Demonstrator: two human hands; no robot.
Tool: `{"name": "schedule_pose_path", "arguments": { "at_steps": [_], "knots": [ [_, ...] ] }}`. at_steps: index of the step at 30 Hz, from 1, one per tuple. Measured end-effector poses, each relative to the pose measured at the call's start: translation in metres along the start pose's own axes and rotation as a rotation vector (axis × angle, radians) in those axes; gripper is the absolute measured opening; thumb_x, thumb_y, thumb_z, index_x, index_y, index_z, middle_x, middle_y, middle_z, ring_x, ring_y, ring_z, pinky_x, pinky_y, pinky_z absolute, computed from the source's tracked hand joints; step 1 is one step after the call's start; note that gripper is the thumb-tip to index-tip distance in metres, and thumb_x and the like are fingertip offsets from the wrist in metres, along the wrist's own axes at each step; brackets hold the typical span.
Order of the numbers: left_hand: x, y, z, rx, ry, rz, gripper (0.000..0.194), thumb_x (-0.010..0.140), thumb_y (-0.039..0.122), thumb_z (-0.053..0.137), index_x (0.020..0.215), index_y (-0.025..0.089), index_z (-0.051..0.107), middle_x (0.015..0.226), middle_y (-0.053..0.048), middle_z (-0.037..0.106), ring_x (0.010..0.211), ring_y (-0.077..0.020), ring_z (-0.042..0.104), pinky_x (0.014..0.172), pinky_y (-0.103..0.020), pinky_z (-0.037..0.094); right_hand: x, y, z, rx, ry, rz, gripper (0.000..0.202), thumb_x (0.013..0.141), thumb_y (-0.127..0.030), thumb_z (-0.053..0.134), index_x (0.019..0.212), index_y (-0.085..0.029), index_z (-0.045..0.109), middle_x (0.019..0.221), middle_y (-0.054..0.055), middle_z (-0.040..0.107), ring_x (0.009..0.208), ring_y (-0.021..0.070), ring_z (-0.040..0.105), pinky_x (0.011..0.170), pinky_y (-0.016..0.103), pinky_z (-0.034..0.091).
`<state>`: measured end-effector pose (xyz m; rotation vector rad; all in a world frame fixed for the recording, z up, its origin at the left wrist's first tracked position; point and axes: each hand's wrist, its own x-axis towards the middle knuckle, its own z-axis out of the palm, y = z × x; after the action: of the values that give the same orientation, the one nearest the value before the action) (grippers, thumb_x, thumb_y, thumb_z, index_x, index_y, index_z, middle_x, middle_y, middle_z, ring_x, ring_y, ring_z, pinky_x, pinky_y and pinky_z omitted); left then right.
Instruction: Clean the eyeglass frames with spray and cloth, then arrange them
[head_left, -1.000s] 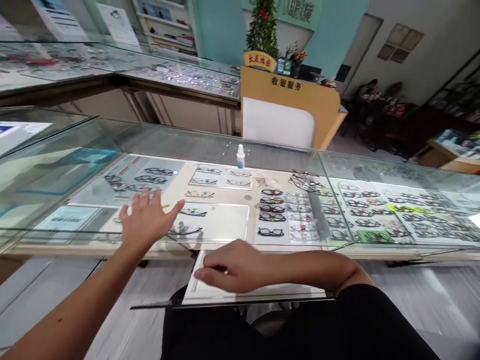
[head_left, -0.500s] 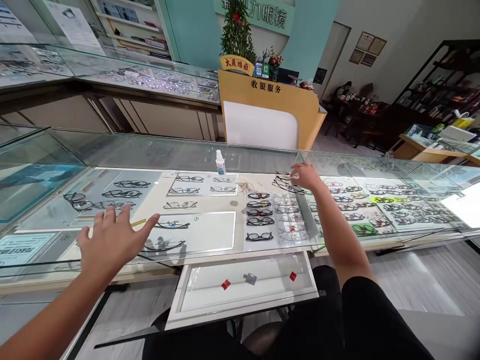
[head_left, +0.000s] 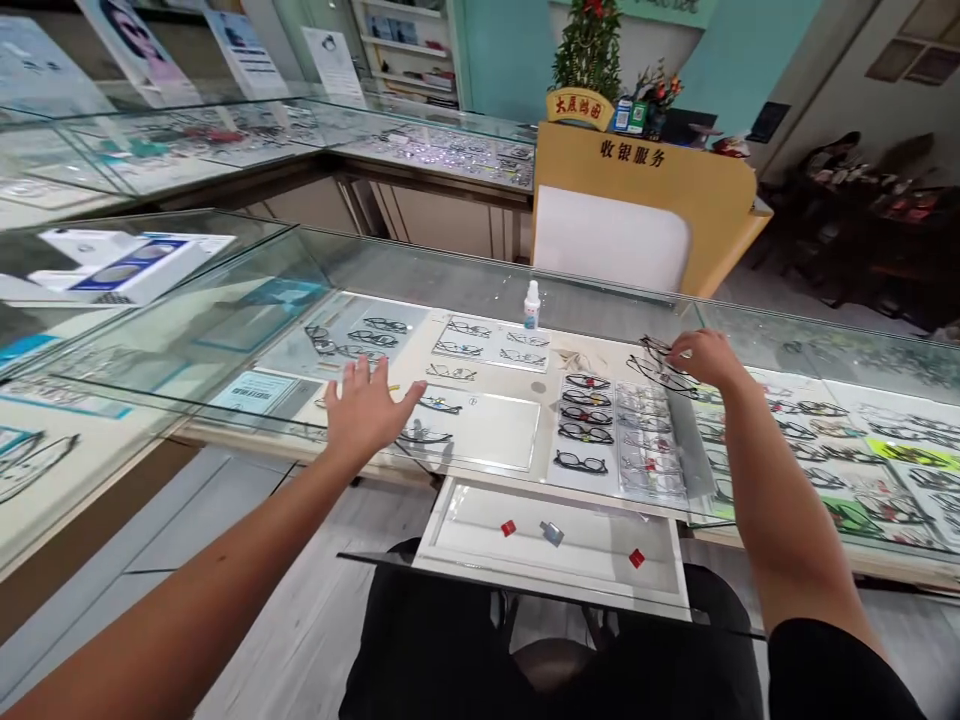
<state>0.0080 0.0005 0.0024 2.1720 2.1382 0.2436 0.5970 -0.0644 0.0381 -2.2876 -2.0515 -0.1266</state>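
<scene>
My right hand (head_left: 701, 358) reaches far over the glass counter (head_left: 247, 330), and its fingers are curled onto a loose pile of dark eyeglasses (head_left: 658, 366) lying on the glass. My left hand (head_left: 367, 405) is open with fingers spread, flat on or just above the counter top over two pairs of glasses in the case. Below the counter edge in front of me a white display tray (head_left: 450, 530) is pulled out; it holds two small red pieces (head_left: 508, 527) and a grey one (head_left: 551, 533).
A small white spray bottle (head_left: 532, 305) stands on the glass at the back, a crumpled cloth (head_left: 577, 358) beside it. Rows of eyeglasses (head_left: 585, 420) lie inside the case. A yellow service desk (head_left: 645, 200) stands behind, with more glass cases on the left.
My right hand left the pulled-out tray and went up to the pile of eyeglasses on the counter, where it stays. The left hand stays spread over the glass. My view has swung left.
</scene>
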Motion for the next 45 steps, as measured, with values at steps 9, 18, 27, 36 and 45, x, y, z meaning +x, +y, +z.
{"name": "schedule_pose_path", "arguments": {
  "at_steps": [9,18,27,36,45],
  "knots": [
    [0.001,-0.003,0.003,-0.014,0.001,0.015,0.104,0.097,0.081,0.026,0.172,0.01,0.033,0.181,-0.02,0.02,0.169,-0.0389,0.015,0.135,-0.063,0.014,0.006,0.006,0.009,0.016,0.041,0.068,0.038,0.102,-0.045,0.064,0.091,-0.017,0.087,0.118,0.024,0.079,0.119,0.0365,0.066,0.098,0.055,0.044],
    [0.001,-0.002,0.003,-0.021,-0.015,-0.003,0.105,0.096,0.082,0.025,0.172,0.011,0.032,0.181,-0.018,0.018,0.169,-0.0391,0.014,0.135,-0.062,0.013,-0.024,-0.057,-0.057,0.358,0.468,-0.018,0.029,0.097,-0.045,0.068,0.084,-0.023,0.081,0.108,0.013,0.08,0.112,0.0309,0.067,0.105,0.053,0.047],
    [-0.002,-0.002,0.004,-0.031,-0.007,-0.005,0.103,0.097,0.082,0.027,0.172,0.012,0.032,0.181,-0.018,0.019,0.17,-0.0362,0.014,0.136,-0.06,0.012,-0.152,-0.281,-0.112,0.807,-0.18,-0.68,0.013,0.101,-0.028,0.071,0.091,-0.024,0.079,0.107,0.006,0.076,0.103,0.0212,0.071,0.092,0.037,0.055],
    [-0.006,0.0,0.002,-0.047,-0.013,0.0,0.101,0.098,0.08,0.029,0.172,0.011,0.032,0.182,-0.018,0.019,0.17,-0.037,0.013,0.136,-0.06,0.01,-0.201,-0.317,-0.011,0.467,-0.485,-0.618,0.027,0.105,-0.018,0.054,0.087,-0.017,0.074,0.106,0.011,0.071,0.098,0.0221,0.068,0.087,0.035,0.055],
    [-0.008,0.002,-0.004,-0.072,-0.041,-0.004,0.103,0.097,0.082,0.028,0.173,0.012,0.029,0.182,-0.016,0.017,0.17,-0.0387,0.011,0.136,-0.061,0.01,-0.141,-0.325,0.094,0.177,-0.34,-0.466,0.028,0.103,-0.02,0.053,0.092,-0.017,0.079,0.103,0.013,0.075,0.102,0.026,0.067,0.107,0.04,0.05]
  ]
}}
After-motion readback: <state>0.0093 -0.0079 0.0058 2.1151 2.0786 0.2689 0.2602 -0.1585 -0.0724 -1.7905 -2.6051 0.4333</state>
